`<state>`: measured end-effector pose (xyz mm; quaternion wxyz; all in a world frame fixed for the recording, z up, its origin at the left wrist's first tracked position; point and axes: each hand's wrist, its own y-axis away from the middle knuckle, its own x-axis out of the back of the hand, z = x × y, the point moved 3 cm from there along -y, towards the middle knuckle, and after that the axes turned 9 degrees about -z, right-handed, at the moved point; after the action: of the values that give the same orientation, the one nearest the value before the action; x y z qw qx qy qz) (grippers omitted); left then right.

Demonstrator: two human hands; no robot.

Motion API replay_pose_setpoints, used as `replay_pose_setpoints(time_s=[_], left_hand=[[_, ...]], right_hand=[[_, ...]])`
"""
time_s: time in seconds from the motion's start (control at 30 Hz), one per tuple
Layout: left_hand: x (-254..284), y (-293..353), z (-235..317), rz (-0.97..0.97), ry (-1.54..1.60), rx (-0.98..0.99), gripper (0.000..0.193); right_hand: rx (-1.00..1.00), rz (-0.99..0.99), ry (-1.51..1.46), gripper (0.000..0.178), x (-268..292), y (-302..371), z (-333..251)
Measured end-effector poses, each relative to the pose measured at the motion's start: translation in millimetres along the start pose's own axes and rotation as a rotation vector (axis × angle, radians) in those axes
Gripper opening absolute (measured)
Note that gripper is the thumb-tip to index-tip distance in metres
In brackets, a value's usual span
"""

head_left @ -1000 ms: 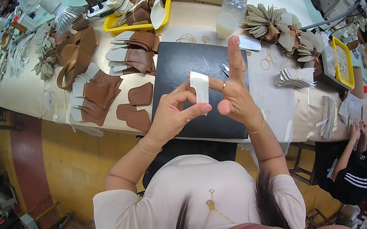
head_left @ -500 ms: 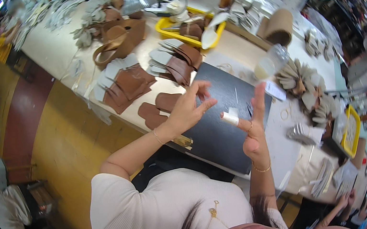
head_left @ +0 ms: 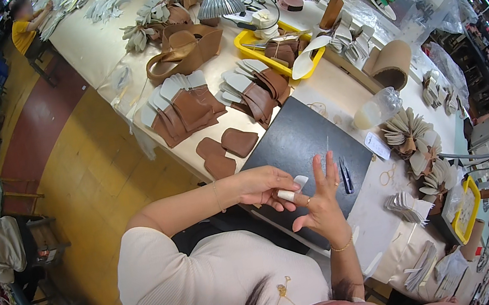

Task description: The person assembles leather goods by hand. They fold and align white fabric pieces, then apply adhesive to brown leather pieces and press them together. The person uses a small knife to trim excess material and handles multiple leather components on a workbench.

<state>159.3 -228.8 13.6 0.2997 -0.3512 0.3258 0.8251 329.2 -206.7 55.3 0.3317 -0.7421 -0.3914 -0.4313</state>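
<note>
On the surface (head_left: 102, 53), at left, we see three loose brown pieces (head_left: 239, 142). Our left hand (head_left: 261, 186) bends its grip beside a white strip (head_left: 287, 196); we cannot tell whether it pinches. The strip wraps the index finger (head_left: 302, 198) of our right hand (head_left: 324, 211), whose grip is spread. Farther right, dark tweezers (head_left: 346, 177) lie on the black mat (head_left: 293, 134).

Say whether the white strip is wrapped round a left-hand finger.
No, the white strip is wrapped round a finger of the right hand.

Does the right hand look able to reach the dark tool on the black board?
Probably yes: the dark tool lies beside the right hand, nothing between them, though the left hand is at its taped finger.
</note>
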Motion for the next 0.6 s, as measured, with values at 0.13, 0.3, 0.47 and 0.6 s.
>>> replay_pose_setpoints(time_s=[0.13,0.3,0.47,0.6], left_hand=[[-16,2,15,0.095,-0.355,-0.162,0.022],[-40,13,32,0.165,-1.082,-0.485,0.018],[-42,26,42,0.173,-0.972,-0.880,0.023],[-26,24,42,0.312,-0.508,-0.751,0.038]], right_hand=[[-0.026,0.100,-0.053,0.074,5,2,3],[-0.098,0.156,-0.222,0.074,8,2,7],[-0.159,0.200,0.012,0.078,14,-1,10],[-0.135,0.314,0.225,0.073,21,-8,10]])
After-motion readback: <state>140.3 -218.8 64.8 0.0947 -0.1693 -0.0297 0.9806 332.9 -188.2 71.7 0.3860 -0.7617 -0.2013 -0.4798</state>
